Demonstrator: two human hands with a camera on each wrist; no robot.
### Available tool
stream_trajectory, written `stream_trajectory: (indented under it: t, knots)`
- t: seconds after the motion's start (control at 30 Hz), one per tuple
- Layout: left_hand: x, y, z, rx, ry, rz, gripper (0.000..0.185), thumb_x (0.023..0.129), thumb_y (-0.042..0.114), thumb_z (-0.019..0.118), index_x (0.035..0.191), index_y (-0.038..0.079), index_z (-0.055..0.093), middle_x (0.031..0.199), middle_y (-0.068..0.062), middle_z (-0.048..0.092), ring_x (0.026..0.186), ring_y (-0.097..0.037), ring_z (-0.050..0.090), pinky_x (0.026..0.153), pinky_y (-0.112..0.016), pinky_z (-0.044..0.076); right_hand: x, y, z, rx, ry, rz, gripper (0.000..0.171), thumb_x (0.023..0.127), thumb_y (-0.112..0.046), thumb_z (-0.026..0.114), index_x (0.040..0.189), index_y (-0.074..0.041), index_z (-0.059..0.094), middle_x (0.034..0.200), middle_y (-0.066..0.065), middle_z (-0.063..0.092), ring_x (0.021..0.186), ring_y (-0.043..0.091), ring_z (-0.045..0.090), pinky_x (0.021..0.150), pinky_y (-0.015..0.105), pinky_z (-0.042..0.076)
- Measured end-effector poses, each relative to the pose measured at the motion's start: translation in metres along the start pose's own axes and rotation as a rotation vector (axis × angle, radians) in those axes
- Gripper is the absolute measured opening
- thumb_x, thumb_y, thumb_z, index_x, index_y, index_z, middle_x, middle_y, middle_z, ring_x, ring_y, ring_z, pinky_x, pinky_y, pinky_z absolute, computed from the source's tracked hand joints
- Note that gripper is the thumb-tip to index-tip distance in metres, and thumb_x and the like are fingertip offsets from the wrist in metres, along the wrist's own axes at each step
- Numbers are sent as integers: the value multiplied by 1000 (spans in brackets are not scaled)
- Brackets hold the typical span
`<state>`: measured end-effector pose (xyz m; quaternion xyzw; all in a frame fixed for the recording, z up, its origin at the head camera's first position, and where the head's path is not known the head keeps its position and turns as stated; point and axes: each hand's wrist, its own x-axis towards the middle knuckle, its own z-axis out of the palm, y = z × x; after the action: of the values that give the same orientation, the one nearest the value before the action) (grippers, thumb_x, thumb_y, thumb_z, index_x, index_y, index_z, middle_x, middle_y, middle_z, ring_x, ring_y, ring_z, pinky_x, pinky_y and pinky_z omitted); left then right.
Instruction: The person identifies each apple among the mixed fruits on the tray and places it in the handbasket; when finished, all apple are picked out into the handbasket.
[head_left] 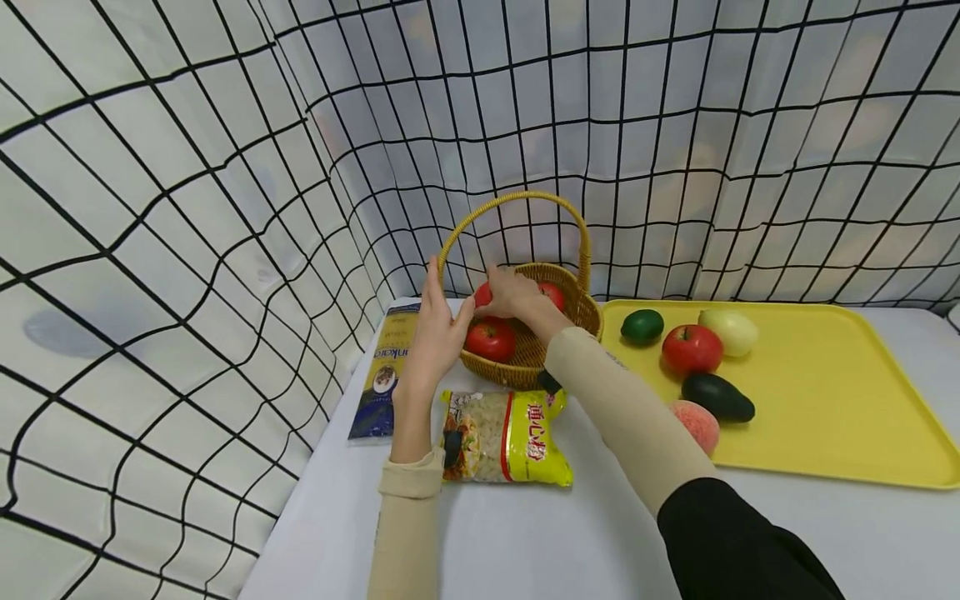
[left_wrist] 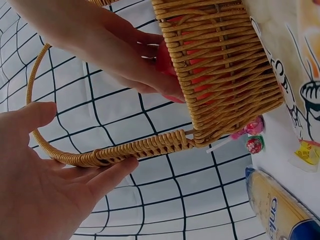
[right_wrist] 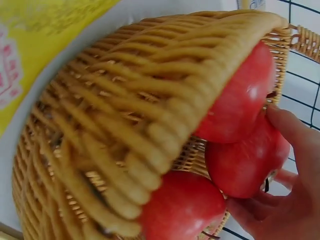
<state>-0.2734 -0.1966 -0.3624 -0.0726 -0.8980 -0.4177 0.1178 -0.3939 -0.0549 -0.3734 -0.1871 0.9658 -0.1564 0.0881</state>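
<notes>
Steadying one basket [head_left: 567, 310] of three red apples [head_left: 490, 340], left fingers [head_left: 433, 293] straight on its handle [head_left: 517, 200], right fingers [right_wrist: 285, 131] curled round one.

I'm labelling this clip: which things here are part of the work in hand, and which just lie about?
In hand:
wicker basket
red apples in it
left hand at the handle
right hand holding an apple

Lying about:
macaroni bag
spaghetti packet
yellow tray of fruit

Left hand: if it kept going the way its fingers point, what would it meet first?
The left hand already touches the basket handle; its fingers lie along it. Beyond the handle, probably the netted curtain, though depth is unclear.
</notes>
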Motion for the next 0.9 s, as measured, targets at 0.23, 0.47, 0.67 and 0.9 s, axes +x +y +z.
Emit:
stream_trajectory:
  t: [0.23, 0.47, 0.67, 0.9]
  knots:
    - [-1, -3, 2, -10, 1, -6, 83, 108, 46, 45, 161, 40, -18, 175, -6, -5, 161, -35, 10, 128, -59, 22, 1, 4, 14, -89, -49, 39, 101, 95, -56, 66, 165, -8, 11, 164, 21, 37, 151, 36, 39, 129, 56, 20]
    - [1, -2, 0, 0, 5, 4, 83, 108, 45, 45, 161, 41, -19, 175, -6, -5, 161, -37, 12, 127, -61, 23, 1, 4, 16, -81, -72, 45, 97, 99, -57, 59, 167, -11, 7, 167, 21, 30, 156, 37, 29, 131, 56, 13]
    - [1, -1, -1, 14, 8, -4, 82, 109, 45, 45, 161, 42, -19, 175, -7, -3, 160, -40, 16, 125, -61, 27, -1, 6, 16, -66, -90, -2, 83, 104, -55, 50, 165, -11, 15, 168, 23, 24, 158, 42, 20, 130, 57, 14]
    - [0, -2, 0, 13, -2, -1, 83, 109, 44, 46, 161, 40, -18, 175, -4, -4, 160, -37, 18, 125, -59, 29, -7, 16, 12, 31, -74, -55, 82, 105, -58, 45, 165, -11, 15, 168, 25, 24, 156, 46, 21, 128, 60, 18]
